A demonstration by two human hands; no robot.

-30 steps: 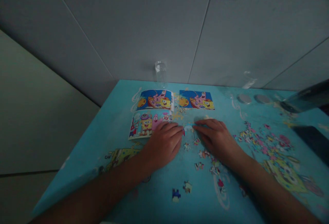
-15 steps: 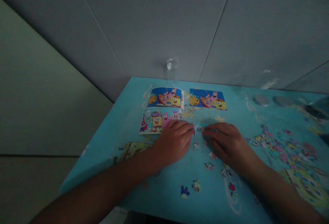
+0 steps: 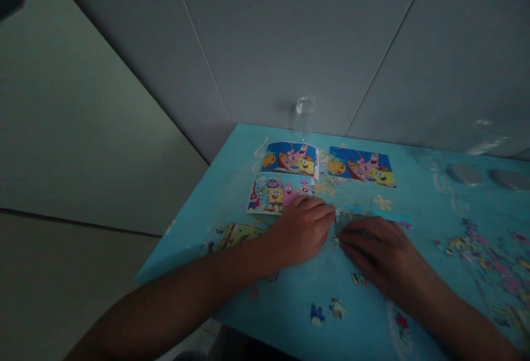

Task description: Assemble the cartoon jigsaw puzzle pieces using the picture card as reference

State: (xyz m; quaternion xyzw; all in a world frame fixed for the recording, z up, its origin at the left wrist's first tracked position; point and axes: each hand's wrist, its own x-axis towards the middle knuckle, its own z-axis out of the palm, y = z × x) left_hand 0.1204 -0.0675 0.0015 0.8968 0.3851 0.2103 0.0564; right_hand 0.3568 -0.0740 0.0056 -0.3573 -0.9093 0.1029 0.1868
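Observation:
My left hand is closed, its fingertips pinching a small puzzle piece with a red edge at the left end of a partly joined strip of puzzle pieces. Just below that strip, my right hand has its fingertips together on a single puzzle piece, mostly covered by the fingers. Loose nearer the front lie a blue piece, a pale yellow piece, a black-and-white piece and a red one.
Two cartoon picture sheets and a matching blue picture card lie behind the hands. A clear container stands against the grey wall. At right are a pile of puzzle pieces and two round lids.
My right hand has dropped from the strip to a loose puzzle piece below it, exposing more of the strip. My left hand stays at the strip's left end. The view has turned left.

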